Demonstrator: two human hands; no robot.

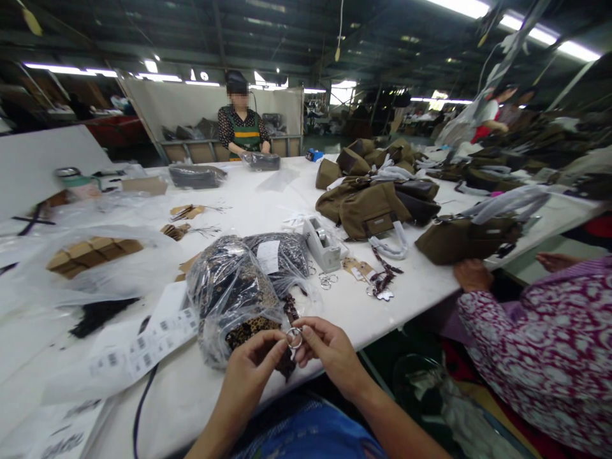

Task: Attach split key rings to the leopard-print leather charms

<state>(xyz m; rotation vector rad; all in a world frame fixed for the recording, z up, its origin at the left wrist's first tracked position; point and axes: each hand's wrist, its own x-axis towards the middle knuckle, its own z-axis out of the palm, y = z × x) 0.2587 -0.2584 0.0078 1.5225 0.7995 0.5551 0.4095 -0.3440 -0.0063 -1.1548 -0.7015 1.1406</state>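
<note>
At the near table edge my left hand (pixel 251 370) and my right hand (pixel 327 347) meet, both pinching a small metal key ring (pixel 294 336) between fingertips. A dark patterned strap hangs from the ring below my fingers. Just behind them lies a clear plastic bag (pixel 229 293) stuffed with dark leopard-print fabric pieces, a white label on top. More loose metal rings (pixel 327 279) lie on the white table (pixel 411 287) to the right, beside a small grey box (pixel 321 245).
Barcode sticker sheets (pixel 143 347) lie left of the bag, and brown tags in plastic (pixel 90 252) farther left. Olive-brown handbags (pixel 373 204) pile at the middle right. A person in a floral sleeve (pixel 540 344) works at my right; another person (pixel 241 124) stands at the far end.
</note>
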